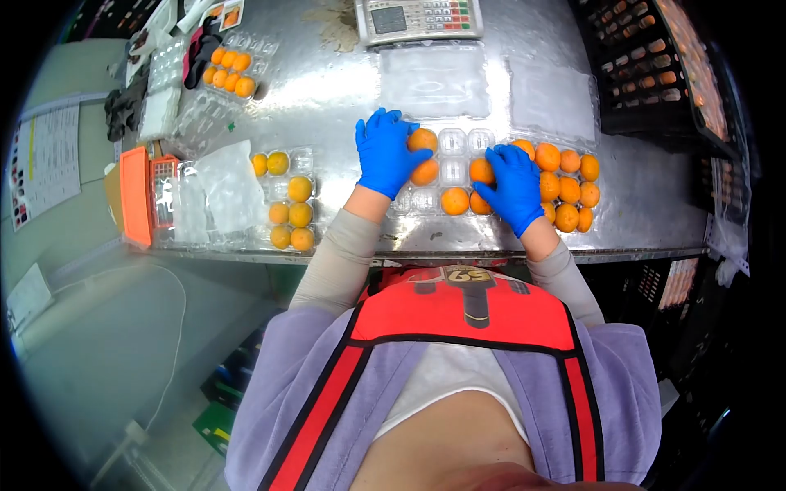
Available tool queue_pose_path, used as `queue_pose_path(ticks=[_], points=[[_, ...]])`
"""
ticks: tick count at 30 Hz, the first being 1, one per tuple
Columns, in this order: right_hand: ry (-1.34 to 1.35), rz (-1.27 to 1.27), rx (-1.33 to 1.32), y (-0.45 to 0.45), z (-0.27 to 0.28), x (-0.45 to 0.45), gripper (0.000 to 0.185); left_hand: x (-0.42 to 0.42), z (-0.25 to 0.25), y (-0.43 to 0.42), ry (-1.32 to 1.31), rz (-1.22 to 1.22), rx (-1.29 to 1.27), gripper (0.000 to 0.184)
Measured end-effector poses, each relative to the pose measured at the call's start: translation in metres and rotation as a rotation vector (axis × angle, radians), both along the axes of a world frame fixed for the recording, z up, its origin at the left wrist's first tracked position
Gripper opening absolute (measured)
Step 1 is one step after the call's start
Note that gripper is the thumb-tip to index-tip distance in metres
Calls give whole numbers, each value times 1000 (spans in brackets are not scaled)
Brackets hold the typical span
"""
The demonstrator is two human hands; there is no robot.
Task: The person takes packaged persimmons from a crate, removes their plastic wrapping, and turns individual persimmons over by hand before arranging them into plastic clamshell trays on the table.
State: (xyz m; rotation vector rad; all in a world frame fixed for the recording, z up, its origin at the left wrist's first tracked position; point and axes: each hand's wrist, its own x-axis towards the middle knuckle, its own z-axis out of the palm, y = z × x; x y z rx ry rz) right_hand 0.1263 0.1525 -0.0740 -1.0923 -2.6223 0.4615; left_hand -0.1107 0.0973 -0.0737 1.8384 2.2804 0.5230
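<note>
Both my hands wear blue gloves above a clear plastic fruit tray (453, 173) with round cups. At the tray's left side, my left hand (383, 154) has its thumb and fingers closed around an orange (422, 141); a second orange (425, 172) sits just below the thumb. My right hand (516, 191) reaches in from the right, with thumb and forefinger on either side of another orange (481, 170). Along the tray's near edge lies one more orange (455, 201), and the right hand partly covers its neighbour. Several oranges (569, 190) are grouped right of that hand.
A digital scale (422, 20) stands at the back of the metal table (327, 106). Left are a part-filled tray of oranges (300, 190), an orange plastic basket (137, 198) and a farther filled tray (229, 72). Black crates (647, 74) rise at the right.
</note>
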Motion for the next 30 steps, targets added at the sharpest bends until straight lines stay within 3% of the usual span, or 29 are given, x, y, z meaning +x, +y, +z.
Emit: queue_pose_path(ticks=[4, 7, 10, 16, 18, 19, 21, 22, 24, 26, 30], points=[[-19, 11, 40, 2, -2, -1, 47, -6, -7, 0, -178, 24, -173, 50], [37, 49, 59, 5, -3, -1, 46, -10, -10, -2, -202, -3, -162, 48], [36, 69, 15, 7, -1, 0, 48, -10, -8, -7, -47, -53, 23, 43], [418, -44, -445, 0, 23, -11, 51, 0, 9, -16, -126, 6, 139, 49], [566, -7, -503, -3, 31, -20, 50, 4, 17, -22, -593, 20, 179, 59], [567, -8, -503, -4, 36, -25, 50, 9, 23, -25, -593, 19, 179, 59], [626, 15, -498, -7, 47, -33, 54, 22, 36, -30, -1265, 121, 86, 59], [624, 17, -498, -9, 53, -37, 54, 28, 46, -31, -1266, 123, 87, 59], [655, 51, -481, -11, 62, -42, 60, 39, 63, -32, -1508, 128, 49, 66], [631, 78, -437, -12, 67, -45, 62, 43, 65, -32, -1437, 101, 83, 66], [649, 113, -328, -14, 74, -50, 68, 43, 77, -32, -1574, 108, 126, 64]])
